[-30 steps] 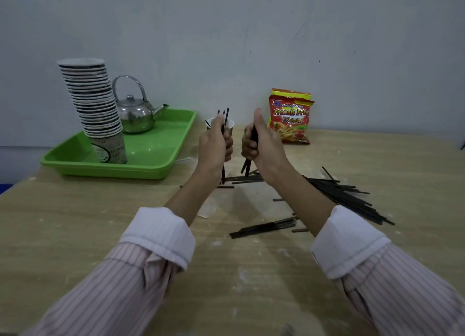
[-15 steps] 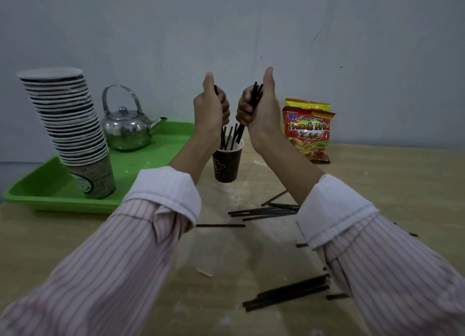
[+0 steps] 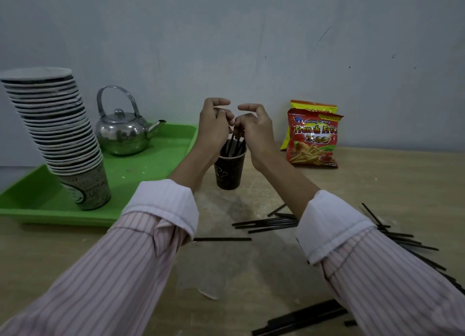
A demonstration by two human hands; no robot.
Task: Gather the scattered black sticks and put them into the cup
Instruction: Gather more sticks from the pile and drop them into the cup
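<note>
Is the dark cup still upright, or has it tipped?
Upright. The dark paper cup stands on its base on the wooden table, rim up, with black sticks poking out of it.

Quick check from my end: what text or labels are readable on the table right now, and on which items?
"Kentang Goreng": front snack bag, top.
"French Frie", cut off at the bag's edge: same bag.
"2000": same bag, partly blurred.
Stacked paper cups: print too blurred.
Dark cup: pale logo, unreadable.

Black sticks (image 3: 266, 223), dark brown cup (image 3: 229, 169), green tray (image 3: 37, 209), pink-striped sleeves (image 3: 113, 272).
</note>
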